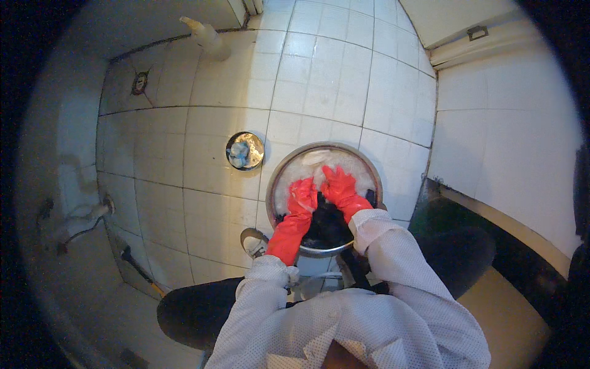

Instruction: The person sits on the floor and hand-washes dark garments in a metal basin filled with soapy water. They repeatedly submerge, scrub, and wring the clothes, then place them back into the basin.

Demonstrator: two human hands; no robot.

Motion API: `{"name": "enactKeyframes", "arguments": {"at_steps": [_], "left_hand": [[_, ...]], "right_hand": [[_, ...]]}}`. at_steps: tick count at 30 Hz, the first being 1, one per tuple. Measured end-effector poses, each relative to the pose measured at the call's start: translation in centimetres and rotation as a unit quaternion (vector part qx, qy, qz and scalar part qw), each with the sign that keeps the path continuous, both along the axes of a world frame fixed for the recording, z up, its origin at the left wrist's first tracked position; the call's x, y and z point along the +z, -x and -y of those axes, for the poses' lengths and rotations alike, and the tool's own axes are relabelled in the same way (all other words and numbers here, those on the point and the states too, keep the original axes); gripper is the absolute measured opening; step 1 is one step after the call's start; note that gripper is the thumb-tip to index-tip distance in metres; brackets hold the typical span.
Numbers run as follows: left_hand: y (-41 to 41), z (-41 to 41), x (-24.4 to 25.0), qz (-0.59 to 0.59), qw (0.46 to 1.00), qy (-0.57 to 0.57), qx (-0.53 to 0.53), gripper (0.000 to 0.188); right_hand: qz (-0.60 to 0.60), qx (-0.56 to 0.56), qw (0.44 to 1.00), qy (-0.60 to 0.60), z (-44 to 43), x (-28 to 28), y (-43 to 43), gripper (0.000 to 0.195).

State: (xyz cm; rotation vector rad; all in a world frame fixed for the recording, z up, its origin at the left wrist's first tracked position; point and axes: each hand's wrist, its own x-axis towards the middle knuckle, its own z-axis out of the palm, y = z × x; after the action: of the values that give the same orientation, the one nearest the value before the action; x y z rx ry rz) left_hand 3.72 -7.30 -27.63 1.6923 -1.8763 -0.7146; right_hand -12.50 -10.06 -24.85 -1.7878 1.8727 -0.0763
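A round metal basin [272, 184] stands on the floor between my knees, full of white suds [364, 170]. Black cloth [327, 226] lies in its near half, and part of it rises between my hands. Both hands wear red rubber gloves. My left hand [302, 196] is curled at the edge of the black cloth, with foam on the glove; its grip is partly hidden. Close beside it, my right hand [340, 187] rests over the suds and cloth, some fingers spread. What lies under its palm is hidden.
Left of the basin, a small round dish [254, 159] holds a blue-and-white lump [238, 153]. A pale bottle [209, 41] stands by the far wall, near a floor drain [140, 83]. A tap [92, 211] juts from the left wall. A long-handled tool [140, 270] leans at lower left.
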Motion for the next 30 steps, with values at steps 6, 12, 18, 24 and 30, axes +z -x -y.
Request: {"name": "enactKeyframes", "arguments": {"at_steps": [6,12,18,24,30], "left_hand": [[0.2,1.1,-0.2,-0.064,0.998,0.004,0.014,0.036],[-0.4,2.7,-7.2,-0.152,0.973,-0.048,0.165,0.044],[-2.4,5.4,-4.0,-0.331,0.899,-0.123,0.257,0.043],[1.0,4.0,9.5,-0.212,0.947,-0.225,0.088,0.054],[2.5,-2.5,14.0,0.193,0.971,-0.112,0.082,0.042]], "right_hand": [[0.199,-0.136,0.961,-0.134,1.2,-8.3,3.2,0.057],[0.236,-0.197,0.951,-0.009,3.1,-1.3,0.9,0.052],[0.326,-0.183,0.927,0.037,1.9,10.6,-0.2,0.053],[0.112,-0.019,0.990,-0.084,0.5,16.8,3.3,0.059],[-0.056,0.012,0.998,0.009,-5.4,13.5,0.2,0.049]]}}
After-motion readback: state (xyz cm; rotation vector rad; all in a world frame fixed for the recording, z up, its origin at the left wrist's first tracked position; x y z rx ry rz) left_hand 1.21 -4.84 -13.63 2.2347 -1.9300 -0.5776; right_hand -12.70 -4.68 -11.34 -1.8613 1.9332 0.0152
